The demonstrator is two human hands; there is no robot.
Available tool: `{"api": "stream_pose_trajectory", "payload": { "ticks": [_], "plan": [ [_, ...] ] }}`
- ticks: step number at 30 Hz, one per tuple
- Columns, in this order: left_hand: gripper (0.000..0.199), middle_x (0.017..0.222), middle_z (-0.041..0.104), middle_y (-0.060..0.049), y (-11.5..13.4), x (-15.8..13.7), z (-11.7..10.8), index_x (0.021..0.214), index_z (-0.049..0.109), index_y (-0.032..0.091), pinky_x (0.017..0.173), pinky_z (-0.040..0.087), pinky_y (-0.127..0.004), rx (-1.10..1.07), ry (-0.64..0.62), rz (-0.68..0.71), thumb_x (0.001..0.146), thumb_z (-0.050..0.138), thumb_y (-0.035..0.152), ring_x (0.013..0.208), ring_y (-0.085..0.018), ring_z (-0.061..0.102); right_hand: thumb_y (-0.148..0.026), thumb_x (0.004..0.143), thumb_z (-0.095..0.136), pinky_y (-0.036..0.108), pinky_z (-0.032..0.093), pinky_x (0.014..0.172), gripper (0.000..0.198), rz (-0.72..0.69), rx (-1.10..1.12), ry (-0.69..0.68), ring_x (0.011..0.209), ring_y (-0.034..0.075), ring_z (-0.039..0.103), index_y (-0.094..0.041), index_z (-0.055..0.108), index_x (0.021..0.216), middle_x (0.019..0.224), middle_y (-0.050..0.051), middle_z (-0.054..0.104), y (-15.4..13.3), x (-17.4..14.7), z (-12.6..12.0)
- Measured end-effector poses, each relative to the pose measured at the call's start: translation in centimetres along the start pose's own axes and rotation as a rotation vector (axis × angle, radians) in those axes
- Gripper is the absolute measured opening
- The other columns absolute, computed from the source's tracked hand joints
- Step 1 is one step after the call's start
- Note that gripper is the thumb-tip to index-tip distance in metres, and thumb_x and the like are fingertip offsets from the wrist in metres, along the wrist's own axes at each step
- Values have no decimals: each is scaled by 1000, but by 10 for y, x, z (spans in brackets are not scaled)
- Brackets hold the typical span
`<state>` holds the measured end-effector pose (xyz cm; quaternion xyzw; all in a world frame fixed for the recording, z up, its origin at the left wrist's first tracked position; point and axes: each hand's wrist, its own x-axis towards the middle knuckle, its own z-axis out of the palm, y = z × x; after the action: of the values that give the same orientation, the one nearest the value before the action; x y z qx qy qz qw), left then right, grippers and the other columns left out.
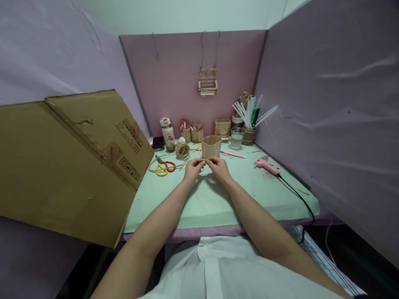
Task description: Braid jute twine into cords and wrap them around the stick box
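My left hand [194, 169] and my right hand [217, 168] meet fingertip to fingertip over the middle of the table, both closed in a pinch. Whatever lies between the fingers is too small to make out; it could be a bit of twine. Just behind my hands stands a cup made of wooden craft sticks [211, 147], upright and open at the top. Left of my left hand lie scissors with red and yellow handles [165, 167] and a ball of twine [182, 150]. A pink pen-like tool [233, 154] lies right of the cup.
A pink glue gun [267, 166] lies at the right, its black cord running off the front edge. Along the back stand a white bottle [167, 131], a clear cup of liquid [237, 138] and a pot of glue sticks [249, 135]. A large cardboard sheet [77, 166] leans at the left.
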<state>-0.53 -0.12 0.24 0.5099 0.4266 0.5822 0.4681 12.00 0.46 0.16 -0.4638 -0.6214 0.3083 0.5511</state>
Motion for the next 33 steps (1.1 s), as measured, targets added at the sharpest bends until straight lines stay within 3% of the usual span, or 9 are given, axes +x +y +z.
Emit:
{"api": "stream_pose_trajectory", "payload": {
  "ticks": [5, 10, 12, 19, 25, 33],
  "plan": [
    [19, 63, 58, 0, 5, -1, 1, 72, 62, 14, 49, 35, -17, -157, -2, -111, 62, 72, 26, 55, -6, 48, -37, 75, 56, 29, 42, 68, 21, -117, -54, 36, 70, 16, 55, -18, 65, 72, 74, 4, 63, -2, -2, -1],
    [15, 54, 50, 1, 10, 3, -8, 60, 53, 14, 41, 32, -15, -456, -143, -557, 68, 66, 17, 45, -3, 39, -34, 81, 51, 28, 42, 69, 20, -324, -149, -10, 71, 15, 52, -19, 62, 73, 76, 4, 58, -6, -8, 1],
    [15, 53, 49, 1, 10, 4, -10, 60, 53, 13, 42, 32, -15, -472, -178, -601, 69, 64, 16, 45, -3, 40, -34, 82, 51, 28, 42, 69, 20, -333, -145, -26, 72, 15, 53, -19, 62, 74, 77, 4, 58, -6, -8, 2],
    [18, 61, 60, 0, -7, 2, 0, 72, 59, 13, 54, 40, -20, -99, -28, -110, 63, 71, 22, 54, -7, 51, -38, 76, 53, 28, 43, 67, 23, -39, -24, -22, 68, 16, 55, -17, 61, 72, 71, 4, 63, 7, 1, 4],
    [12, 59, 59, 1, -14, 4, 0, 73, 59, 14, 56, 41, -23, 77, 1, 15, 66, 64, 22, 54, -9, 52, -34, 71, 54, 28, 42, 65, 18, 36, -7, -50, 68, 16, 55, -17, 62, 72, 71, 3, 64, 9, 3, 4],
    [14, 59, 62, -1, -8, 1, -3, 69, 62, 15, 59, 40, -25, 425, -110, 68, 72, 56, 27, 54, -11, 52, -33, 69, 54, 26, 39, 65, 15, 75, 19, -11, 66, 14, 50, -18, 57, 67, 64, -1, 58, 9, 2, 4]
  ]
}}
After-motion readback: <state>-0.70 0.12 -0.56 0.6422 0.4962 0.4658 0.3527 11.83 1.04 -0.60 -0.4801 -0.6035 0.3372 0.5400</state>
